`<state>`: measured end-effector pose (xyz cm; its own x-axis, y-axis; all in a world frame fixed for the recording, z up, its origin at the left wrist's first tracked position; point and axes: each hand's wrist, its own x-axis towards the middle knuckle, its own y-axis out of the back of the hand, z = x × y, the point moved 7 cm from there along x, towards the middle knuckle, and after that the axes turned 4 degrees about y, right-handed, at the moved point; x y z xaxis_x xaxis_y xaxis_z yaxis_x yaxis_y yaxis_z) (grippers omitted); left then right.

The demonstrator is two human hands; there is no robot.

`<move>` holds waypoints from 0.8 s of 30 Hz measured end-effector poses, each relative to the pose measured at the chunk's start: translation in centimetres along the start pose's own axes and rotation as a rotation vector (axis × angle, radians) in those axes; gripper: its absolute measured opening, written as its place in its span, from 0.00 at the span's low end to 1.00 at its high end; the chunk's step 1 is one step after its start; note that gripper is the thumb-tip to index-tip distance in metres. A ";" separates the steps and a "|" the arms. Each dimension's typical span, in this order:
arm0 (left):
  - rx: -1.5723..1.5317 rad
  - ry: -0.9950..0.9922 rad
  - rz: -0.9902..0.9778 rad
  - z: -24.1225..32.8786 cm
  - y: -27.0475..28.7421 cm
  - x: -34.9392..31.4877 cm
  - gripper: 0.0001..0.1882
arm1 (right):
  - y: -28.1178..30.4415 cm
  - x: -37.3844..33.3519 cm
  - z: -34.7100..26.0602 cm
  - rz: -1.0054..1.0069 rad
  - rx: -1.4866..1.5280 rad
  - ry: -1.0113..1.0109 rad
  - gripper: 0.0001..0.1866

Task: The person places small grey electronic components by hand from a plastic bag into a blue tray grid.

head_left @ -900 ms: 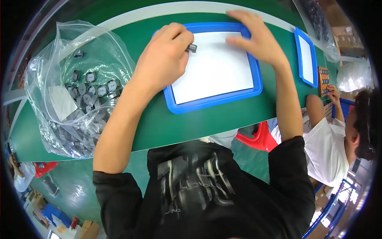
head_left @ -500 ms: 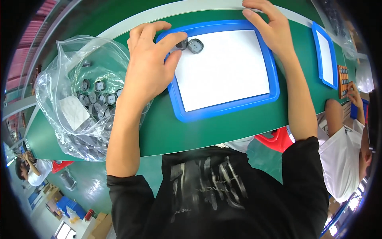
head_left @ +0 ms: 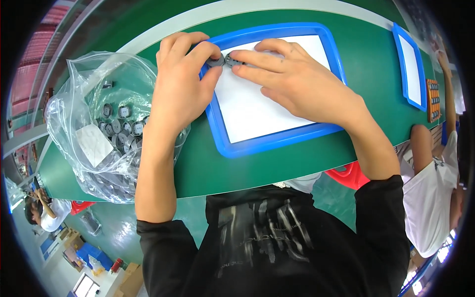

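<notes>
My left hand [head_left: 183,79] is at the far left corner of a blue tray [head_left: 225,148] lined with a white sheet [head_left: 257,116]. Its thumb and index finger pinch a small dark grey rounded part [head_left: 215,62]. Right beside that lies a second grey part [head_left: 230,60], partly covered. My right hand [head_left: 292,74] reaches across the sheet, its fingers stretched out and the fingertips touching the second part's right side. A clear plastic bag [head_left: 74,74] stands left of my left forearm, holding many similar grey parts [head_left: 123,127] and a white paper slip [head_left: 94,143].
A second blue tray [head_left: 421,101] and an orange rack [head_left: 433,101] of small parts lie on the green table [head_left: 237,180] to the right, near another person in a white shirt [head_left: 428,198]. A red stool [head_left: 351,175] stands under the table edge.
My right hand has come from the tray's far right corner leftward to the two grey parts. My left hand has stayed at the far left corner, its finger and thumb around one part.
</notes>
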<state>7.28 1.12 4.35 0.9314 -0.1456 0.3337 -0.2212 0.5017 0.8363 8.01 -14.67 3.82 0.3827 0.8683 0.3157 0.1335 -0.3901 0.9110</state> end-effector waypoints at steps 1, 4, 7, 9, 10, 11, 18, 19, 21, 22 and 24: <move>-0.007 -0.024 0.026 0.1 0.0 0.0 0.09 | 0.1 0.0 -0.2 0.000 0.004 0.000 0.26; -0.050 -0.074 0.069 0.3 0.5 0.0 0.06 | 1.0 -0.1 0.1 -0.019 -0.005 -0.028 0.26; -0.111 -0.100 0.067 0.1 0.6 0.0 0.04 | 0.5 -0.3 1.0 -0.114 0.057 -0.081 0.24; -0.134 -0.095 0.047 -0.2 0.3 0.0 0.03 | 1.5 0.1 1.4 0.083 0.136 -0.084 0.24; -0.073 -0.066 0.110 -0.6 0.5 0.1 0.04 | 1.1 0.2 1.5 0.080 0.135 -0.084 0.24; -0.012 -0.036 0.173 -0.8 0.7 0.1 0.04 | 0.8 0.3 1.1 0.083 0.070 -0.036 0.23; -0.144 0.074 0.175 -0.3 1.6 -0.4 0.07 | 0.7 -0.2 0.9 0.054 0.082 -0.091 0.22; -0.031 0.006 0.150 0.2 1.2 -0.7 0.08 | 0.7 0.0 1.0 0.052 0.081 -0.086 0.22; 0.095 -0.033 0.108 0.4 0.3 -1.1 0.11 | 0.2 0.1 1.4 0.034 0.125 -0.133 0.21; 0.095 -0.026 0.112 0.3 0.4 -1.1 0.11 | 0.1 0.1 1.4 0.029 0.125 -0.126 0.21; 0.052 -0.035 0.062 0.1 0.2 -1.1 0.10 | 0.0 0.0 1.7 0.056 0.198 -0.179 0.22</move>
<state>6.18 1.29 4.17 0.9051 -0.1457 0.3994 -0.2933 0.4662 0.8347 9.58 -15.22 3.30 0.5481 0.7822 0.2963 0.2771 -0.5040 0.8180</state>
